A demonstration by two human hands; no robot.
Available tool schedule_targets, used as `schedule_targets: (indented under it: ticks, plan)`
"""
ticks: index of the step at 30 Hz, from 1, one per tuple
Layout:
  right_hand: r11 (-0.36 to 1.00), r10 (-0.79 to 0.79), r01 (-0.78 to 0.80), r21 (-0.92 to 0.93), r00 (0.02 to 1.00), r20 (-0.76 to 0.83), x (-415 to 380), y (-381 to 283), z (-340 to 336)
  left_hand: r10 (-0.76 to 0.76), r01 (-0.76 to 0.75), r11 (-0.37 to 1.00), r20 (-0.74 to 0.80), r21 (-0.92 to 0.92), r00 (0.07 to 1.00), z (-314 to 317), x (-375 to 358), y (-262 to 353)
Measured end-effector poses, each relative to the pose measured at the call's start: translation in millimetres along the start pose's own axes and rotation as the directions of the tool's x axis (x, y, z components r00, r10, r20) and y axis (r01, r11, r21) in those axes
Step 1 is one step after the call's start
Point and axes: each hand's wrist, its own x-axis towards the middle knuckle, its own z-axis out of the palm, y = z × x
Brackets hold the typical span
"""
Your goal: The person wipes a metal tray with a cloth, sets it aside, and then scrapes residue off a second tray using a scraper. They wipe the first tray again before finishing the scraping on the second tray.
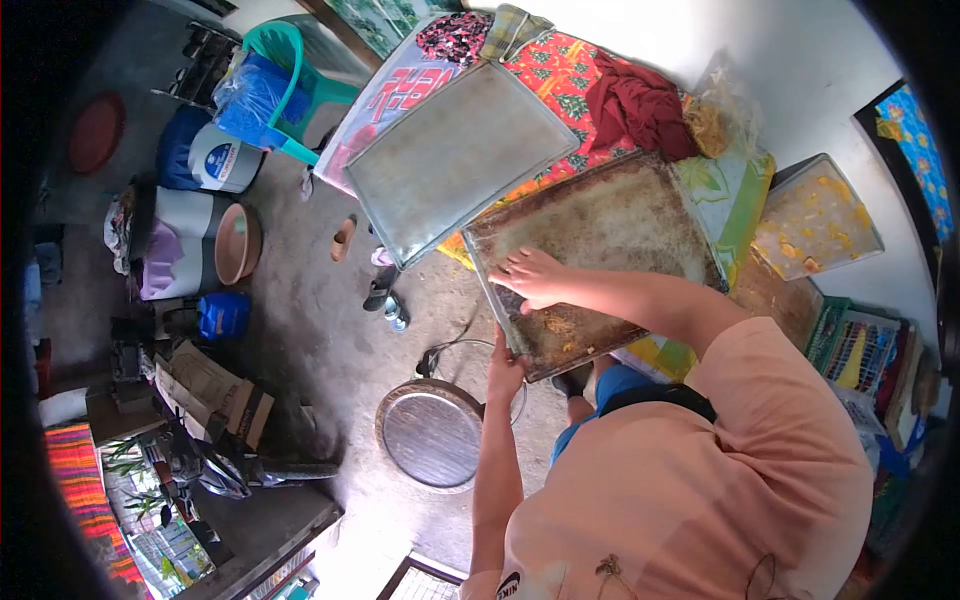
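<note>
A worn, browned metal baking tray (640,215) lies at an angle on the covered table. My left hand (507,372) grips its near left corner, thumb up along the rim. Over the tray's left part, my right hand (530,277) is stretched out palm down with its fingers apart. Yellowish crumbs (562,325) are scattered on the tray surface just below the right hand. Beside it, farther left, rests a second, cleaner grey tray (460,155), partly on the table's printed cloth.
A dark red cloth (640,105) and a plastic bag (722,115) sit at the table's back. To the right is a tray with yellow pieces (818,220). A round wooden stool (430,435) stands on the floor, with a green chair (290,80) at upper left.
</note>
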Motion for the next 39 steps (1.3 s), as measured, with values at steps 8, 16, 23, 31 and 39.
schedule_targets:
  ticks: [8,16,23,31,39]
  plan:
    - [0.998,0.055,-0.056,-0.03,0.998,-0.041,-6,1,-10,0.011,-0.009,0.998,0.025,-0.057,1.0,0,-4,12]
    - [0.983,0.177,-0.181,-0.041,0.98,-0.094,-9,21,-10,0.034,-0.034,0.999,0.011,-0.008,0.999,2,4,-13]
    - [0.946,0.317,-0.311,0.087,0.946,-0.072,-25,25,-14,0.014,-0.013,1.0,0.023,-0.002,1.0,1,-1,5]
    - [0.932,0.356,-0.342,0.12,0.927,-0.123,-45,29,-2,0.041,-0.041,0.999,0.011,0.017,0.999,0,2,0]
    - [0.947,0.3,-0.282,0.156,0.948,-0.106,-76,-3,6,0.019,-0.019,1.0,0.003,0.002,1.0,1,0,5]
